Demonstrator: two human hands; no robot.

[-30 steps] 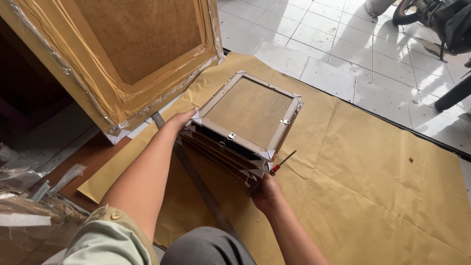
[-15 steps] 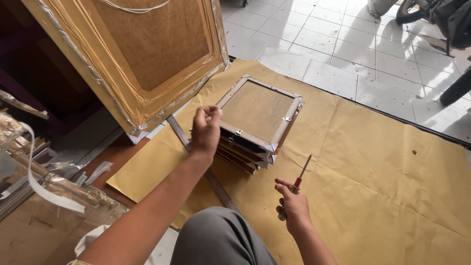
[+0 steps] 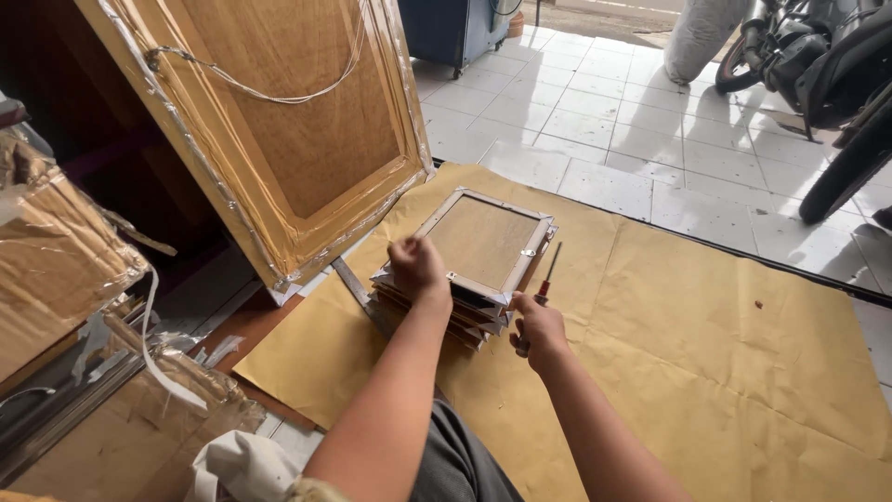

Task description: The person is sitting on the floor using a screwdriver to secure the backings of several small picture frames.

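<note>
A stack of small framed boards (image 3: 483,244) with metal corner clips lies face down on brown paper (image 3: 706,353). My left hand (image 3: 418,270) rests in a fist on the stack's near left edge, gripping the top frame. My right hand (image 3: 537,327) sits just right of the stack and holds a screwdriver (image 3: 548,274) with a red handle, its shaft pointing away from me along the stack's right side.
A large wrapped frame (image 3: 279,130) with a hanging cord leans at the left behind the stack. Plastic-wrapped cardboard pieces (image 3: 65,279) fill the left edge. White tiled floor (image 3: 632,121) lies beyond the paper, with a motorbike (image 3: 818,65) at the top right.
My left hand has shifted from the stack's far left corner to its near left edge. My right hand with the screwdriver came back up beside the stack. The view has tilted upward.
</note>
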